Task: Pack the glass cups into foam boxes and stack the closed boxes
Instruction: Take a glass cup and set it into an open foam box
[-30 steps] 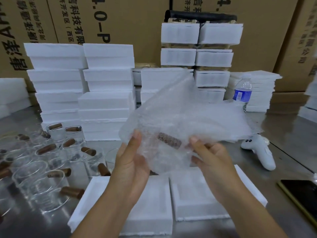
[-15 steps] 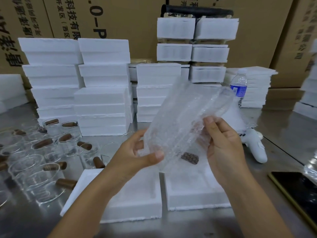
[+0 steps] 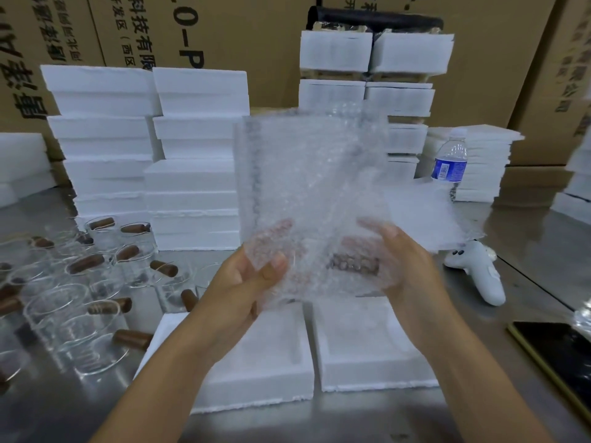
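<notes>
Now bubble wrap (image 3: 313, 187) stands spread upright between hands, no longer tilted roll. Left hand (image 3: 252, 276) pinches lower edge; right hand (image 3: 412, 270) grips opposite side. Glass cup (image 3: 355, 262) inside wrap, beside right fingers. Open foam box (image 3: 367, 362) below wrists; wrapping likely unfinished.

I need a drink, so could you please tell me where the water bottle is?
In the head view, the water bottle stands at the back right of the table, in front of a low foam stack and beyond the white controller.
</notes>
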`<state>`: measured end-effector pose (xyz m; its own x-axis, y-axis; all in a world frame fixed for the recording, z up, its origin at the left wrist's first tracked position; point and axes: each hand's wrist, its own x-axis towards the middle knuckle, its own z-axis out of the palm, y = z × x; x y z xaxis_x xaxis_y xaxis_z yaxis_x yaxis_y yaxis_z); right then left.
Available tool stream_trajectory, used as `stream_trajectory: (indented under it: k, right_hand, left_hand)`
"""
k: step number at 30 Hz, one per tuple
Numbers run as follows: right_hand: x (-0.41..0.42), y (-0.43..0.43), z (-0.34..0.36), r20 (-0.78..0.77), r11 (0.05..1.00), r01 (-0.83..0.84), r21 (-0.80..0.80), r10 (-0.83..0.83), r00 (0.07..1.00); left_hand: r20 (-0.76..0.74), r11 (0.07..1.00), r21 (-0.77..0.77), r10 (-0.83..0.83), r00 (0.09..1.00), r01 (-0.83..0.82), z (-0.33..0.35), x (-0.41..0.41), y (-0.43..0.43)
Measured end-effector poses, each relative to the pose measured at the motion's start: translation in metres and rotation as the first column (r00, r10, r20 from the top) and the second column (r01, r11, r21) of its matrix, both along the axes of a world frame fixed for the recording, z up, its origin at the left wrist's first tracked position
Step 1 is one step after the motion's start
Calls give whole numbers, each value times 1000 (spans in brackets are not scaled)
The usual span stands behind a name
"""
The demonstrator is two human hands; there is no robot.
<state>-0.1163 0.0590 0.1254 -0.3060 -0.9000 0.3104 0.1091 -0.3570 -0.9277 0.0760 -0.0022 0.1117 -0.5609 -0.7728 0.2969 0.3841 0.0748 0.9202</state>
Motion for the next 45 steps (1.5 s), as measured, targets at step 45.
stream_trajectory:
  k: [45]
  right_hand:
    - [26, 5, -13, -451, 990, -70, -121, 8, 892]
  left_hand:
    - [219, 960, -278, 81, 972, -17, 0, -7, 12]
